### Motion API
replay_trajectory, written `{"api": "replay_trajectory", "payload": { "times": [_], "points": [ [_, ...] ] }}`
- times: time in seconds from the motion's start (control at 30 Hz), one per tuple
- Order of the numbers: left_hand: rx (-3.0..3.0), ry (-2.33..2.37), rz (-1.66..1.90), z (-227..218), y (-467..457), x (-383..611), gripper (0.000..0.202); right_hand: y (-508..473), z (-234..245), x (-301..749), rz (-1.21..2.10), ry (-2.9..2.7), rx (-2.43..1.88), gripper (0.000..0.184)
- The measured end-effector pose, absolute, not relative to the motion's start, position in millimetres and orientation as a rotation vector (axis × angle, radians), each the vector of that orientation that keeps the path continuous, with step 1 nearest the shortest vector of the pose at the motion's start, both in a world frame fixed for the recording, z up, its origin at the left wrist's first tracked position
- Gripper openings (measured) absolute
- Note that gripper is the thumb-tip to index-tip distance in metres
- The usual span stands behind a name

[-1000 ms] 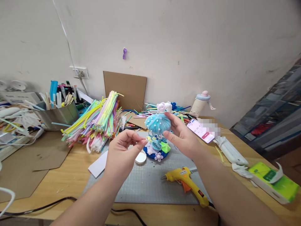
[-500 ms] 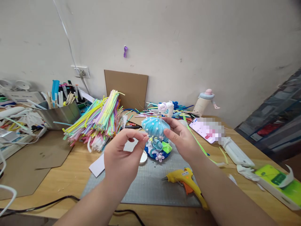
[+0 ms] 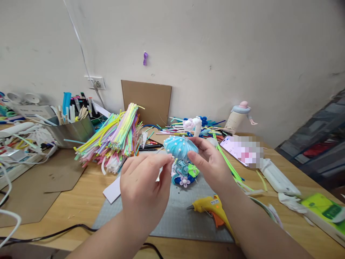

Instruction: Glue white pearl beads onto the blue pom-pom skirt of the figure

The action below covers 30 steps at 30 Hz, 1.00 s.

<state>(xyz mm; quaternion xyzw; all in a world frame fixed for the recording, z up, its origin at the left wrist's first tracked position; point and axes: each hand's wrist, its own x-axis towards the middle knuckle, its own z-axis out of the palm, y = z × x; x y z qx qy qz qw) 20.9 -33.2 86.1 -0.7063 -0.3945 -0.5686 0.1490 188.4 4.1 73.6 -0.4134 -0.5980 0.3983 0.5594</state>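
A pipe-cleaner ornament stands on the grey cutting mat (image 3: 172,219): a light-blue dome (image 3: 178,146) dotted with white pearls above a blue base with small flowers (image 3: 185,177). My right hand (image 3: 212,163) grips the dome's right side between thumb and fingers. My left hand (image 3: 144,185) is closed in a pinch, its fingertips touching the dome's left rim. Whatever it pinches is too small to name.
A yellow glue gun (image 3: 208,207) lies on the mat below my right hand. A big bundle of pastel pipe cleaners (image 3: 113,138), a metal tin of tools (image 3: 72,129) and cardboard (image 3: 147,99) are behind. A phone (image 3: 242,149), bottle (image 3: 238,117) and green packet (image 3: 325,212) sit right.
The ornament has tilted and dropped a little toward me. My left hand's pinch has moved right until it meets the dome's rim. The view has drifted slightly left.
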Motion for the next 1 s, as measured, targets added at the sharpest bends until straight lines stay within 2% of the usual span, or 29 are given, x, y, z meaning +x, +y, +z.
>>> {"api": "replay_trajectory", "payload": {
  "times": [0.57,1.0],
  "points": [
    [-2.014,-1.154,-1.553,84.8,-33.1,20.5,0.022,3.5,73.1,188.1,0.887,-1.399,-1.020,0.056],
    [-2.030,-1.150,-1.446,87.7,-31.1,21.2,0.017,1.9,73.3,188.6,0.807,-1.424,-1.052,0.051]
  ]
}}
